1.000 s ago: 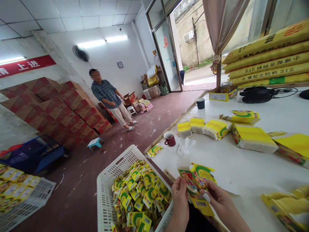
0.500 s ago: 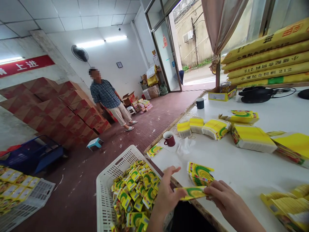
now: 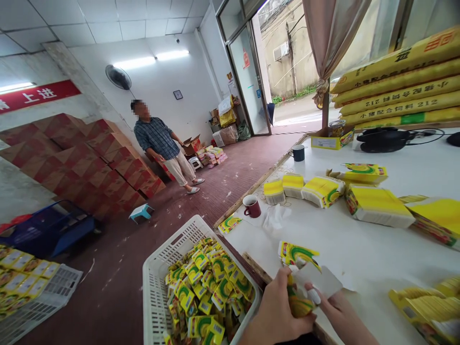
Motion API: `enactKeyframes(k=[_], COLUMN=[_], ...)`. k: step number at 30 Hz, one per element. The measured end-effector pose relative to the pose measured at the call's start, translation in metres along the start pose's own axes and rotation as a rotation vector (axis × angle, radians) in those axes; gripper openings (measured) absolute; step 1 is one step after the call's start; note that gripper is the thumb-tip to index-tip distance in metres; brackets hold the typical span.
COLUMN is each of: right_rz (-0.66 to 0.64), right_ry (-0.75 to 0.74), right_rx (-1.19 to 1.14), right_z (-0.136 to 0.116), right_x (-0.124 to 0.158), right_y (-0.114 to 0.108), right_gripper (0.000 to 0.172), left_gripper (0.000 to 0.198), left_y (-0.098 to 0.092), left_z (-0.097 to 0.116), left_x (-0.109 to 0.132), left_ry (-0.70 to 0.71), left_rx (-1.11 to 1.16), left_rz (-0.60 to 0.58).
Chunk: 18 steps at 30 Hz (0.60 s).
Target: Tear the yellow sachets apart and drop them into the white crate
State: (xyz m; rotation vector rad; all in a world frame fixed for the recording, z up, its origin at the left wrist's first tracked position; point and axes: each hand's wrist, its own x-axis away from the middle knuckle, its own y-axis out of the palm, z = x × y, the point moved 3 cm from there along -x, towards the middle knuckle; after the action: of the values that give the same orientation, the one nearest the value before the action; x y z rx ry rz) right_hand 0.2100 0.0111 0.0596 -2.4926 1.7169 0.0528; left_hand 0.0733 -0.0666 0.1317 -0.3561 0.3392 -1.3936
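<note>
My left hand [image 3: 275, 309] is closed around a small yellow and green carton [image 3: 301, 305] at the table's near edge. On its right side my right hand [image 3: 336, 306] grips the same carton, with something white on or at the thumb. A pale, blurred flap shows above the fingers; I cannot tell whether it belongs to this carton. Just beyond the hands lies a small pile of flattened yellow cartons [image 3: 296, 250], partly covered. To the left of my left hand stands a white plastic basket [image 3: 153, 287] heaped with small yellow cartons [image 3: 201, 282].
A maroon mug [image 3: 252, 207], crumpled tissue [image 3: 275, 218] and dark mug [image 3: 297, 153] stand along the table's left edge. Bundles of yellow cartons [image 3: 379, 206] lie further right. Yellow sacks [image 3: 398, 86] are stacked behind. Across the floor, a person [image 3: 158, 139] stands near stacked boxes [image 3: 82, 158].
My left hand has moved right and down from an open pose and closed around a carton. The flat carton strip is now bent or opened between both hands. The person's forearms have risen.
</note>
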Motion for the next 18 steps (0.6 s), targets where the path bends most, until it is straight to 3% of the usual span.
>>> enactKeyframes(k=[3, 9, 12, 18], right_rz=[-0.057, -0.118, -0.143, -0.263], right_ry=[0.170, 0.169, 0.081, -0.278], right_rx=[-0.158, -0.233, -0.132, 0.245], right_z=[-0.012, -0.024, -0.012, 0.014], right_x=[0.006, 0.008, 0.007, 0.010], right_y=[0.012, 0.018, 0.017, 0.017], right_gripper=[0.042, 0.049, 0.050, 0.057], left_gripper=[0.071, 0.046, 0.051, 0.058], left_y=[0.009, 0.008, 0.006, 0.008], left_z=[0.004, 0.006, 0.006, -0.001], left_x=[0.004, 0.005, 0.002, -0.004], left_ry=[0.049, 0.121, 0.072, 0.012], left_rx=[-0.013, -0.020, 0.013, 0.035], left_rz=[-0.004, 0.018, 0.006, 0.064])
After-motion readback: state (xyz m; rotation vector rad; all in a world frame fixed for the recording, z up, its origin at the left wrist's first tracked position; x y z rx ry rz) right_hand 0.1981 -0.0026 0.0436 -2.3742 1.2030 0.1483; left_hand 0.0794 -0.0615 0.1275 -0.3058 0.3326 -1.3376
